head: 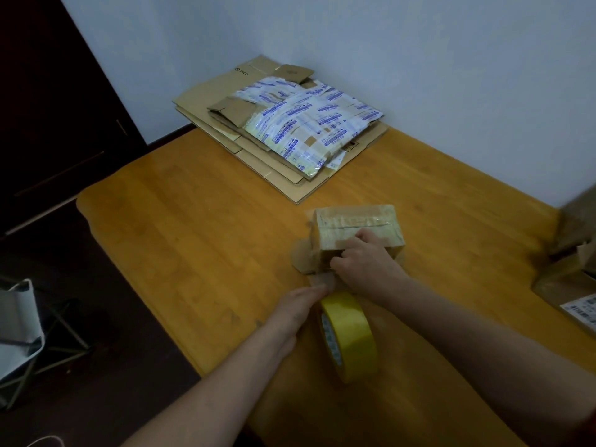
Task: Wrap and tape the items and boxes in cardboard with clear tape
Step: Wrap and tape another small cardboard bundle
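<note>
Right hand (361, 259) grips the box (354, 225) just beyond the tape roll (351, 337), left hand (298, 306) beside it, grip unclear; table (193, 240) stretches leftward

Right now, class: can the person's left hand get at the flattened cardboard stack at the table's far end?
Probably yes: bare table lies between the left hand and the cardboard stack, though that hand is busy at the tape roll.

You face a plain, pale wall (419, 59). The honey-coloured wooden table (180, 221) stands against it. To your left, a dark panelled door (48, 124) adjoins the wall. The floor (113, 366) is dark. A folding chair (19, 330) with pale fabric stands there, beside the table. Lighting is dim.
</note>
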